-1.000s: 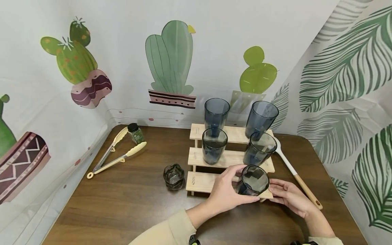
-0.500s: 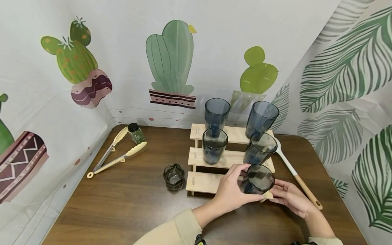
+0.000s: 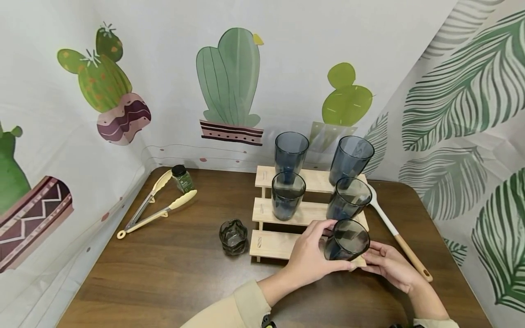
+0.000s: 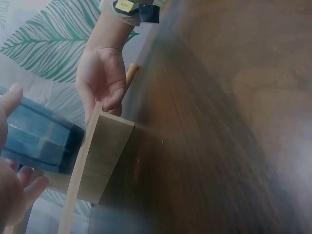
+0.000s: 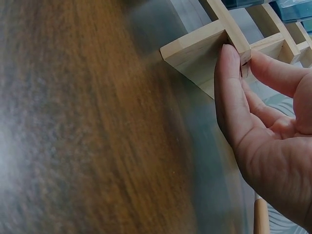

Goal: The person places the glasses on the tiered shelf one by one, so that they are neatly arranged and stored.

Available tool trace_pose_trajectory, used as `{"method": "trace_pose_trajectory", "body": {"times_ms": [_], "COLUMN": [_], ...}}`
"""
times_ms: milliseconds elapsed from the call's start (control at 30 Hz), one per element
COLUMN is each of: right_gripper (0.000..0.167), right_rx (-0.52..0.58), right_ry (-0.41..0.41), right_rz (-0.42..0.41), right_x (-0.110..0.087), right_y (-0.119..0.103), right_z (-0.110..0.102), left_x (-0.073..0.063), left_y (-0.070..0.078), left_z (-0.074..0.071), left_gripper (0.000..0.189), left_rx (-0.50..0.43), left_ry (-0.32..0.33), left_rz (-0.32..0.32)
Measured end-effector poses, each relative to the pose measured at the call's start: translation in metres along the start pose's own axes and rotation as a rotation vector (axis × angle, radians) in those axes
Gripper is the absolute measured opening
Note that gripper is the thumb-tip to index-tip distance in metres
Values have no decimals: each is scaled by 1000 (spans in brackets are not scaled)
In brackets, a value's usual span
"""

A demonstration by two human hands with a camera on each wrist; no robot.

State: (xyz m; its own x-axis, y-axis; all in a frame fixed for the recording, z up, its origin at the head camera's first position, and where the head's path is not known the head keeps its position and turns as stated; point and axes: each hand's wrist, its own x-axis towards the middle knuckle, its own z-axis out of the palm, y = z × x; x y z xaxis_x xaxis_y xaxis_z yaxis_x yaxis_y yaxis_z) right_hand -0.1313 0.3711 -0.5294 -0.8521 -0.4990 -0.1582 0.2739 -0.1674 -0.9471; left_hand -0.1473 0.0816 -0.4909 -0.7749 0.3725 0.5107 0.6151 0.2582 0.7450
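My left hand [image 3: 308, 255] grips a smoky grey drinking glass [image 3: 348, 241] at the right end of the lowest tier of a three-step wooden display stand [image 3: 272, 244]. In the left wrist view, the base of that glass [image 4: 41, 134] meets the wooden board, with the thumb and fingers on opposite sides. At the stand's right end, my right hand [image 3: 391, 266] pinches the corner of the bottom board, seen closely in the right wrist view, where the thumb and fingers hold the board edge [image 5: 234, 36]. Two glasses stand on the middle tier, two taller bluish ones on the top.
A small dark wavy glass [image 3: 233, 237] stands left of the stand. Further left lie tongs [image 3: 157, 207] with cream tips beside a black-capped spice jar [image 3: 182, 179]. A white utensil with a wooden handle [image 3: 412, 257] lies along the right side. Printed cloth hangs behind the table.
My left hand has shifted a little to the right with the glass along the lowest tier. The right hand keeps its hold on the board's end.
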Motion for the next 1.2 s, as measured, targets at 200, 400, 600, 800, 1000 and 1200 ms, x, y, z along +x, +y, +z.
{"method": "trace_pose_trajectory", "body": {"times_ms": [200, 400, 600, 800, 1000, 1200], "right_gripper": [42, 41, 39, 39, 41, 43], "right_rx": [19, -1, -22, -23, 1, 6], "right_ry": [-18, 5, 6, 2, -14, -25], "right_rz": [-19, -6, 1, -3, -17, -29], "right_x": [1, 1, 2, 2, 2, 2], "right_y": [2, 2, 3, 3, 3, 3], "right_z": [1, 0, 0, 0, 0, 0], "left_x": [-13, -30, -45, -56, -69, -84], "left_y": [1, -2, -9, -24, -46, -72], "left_z": [-20, -54, -98, -141, -178, -193], "left_gripper": [94, 84, 78, 76, 83, 98], "left_rx": [-81, -48, 24, 124, 236, 264], "left_ry": [-51, -19, 38, 118, 151, 88], "left_rz": [11, 109, 98, 70, -65, -228]}}
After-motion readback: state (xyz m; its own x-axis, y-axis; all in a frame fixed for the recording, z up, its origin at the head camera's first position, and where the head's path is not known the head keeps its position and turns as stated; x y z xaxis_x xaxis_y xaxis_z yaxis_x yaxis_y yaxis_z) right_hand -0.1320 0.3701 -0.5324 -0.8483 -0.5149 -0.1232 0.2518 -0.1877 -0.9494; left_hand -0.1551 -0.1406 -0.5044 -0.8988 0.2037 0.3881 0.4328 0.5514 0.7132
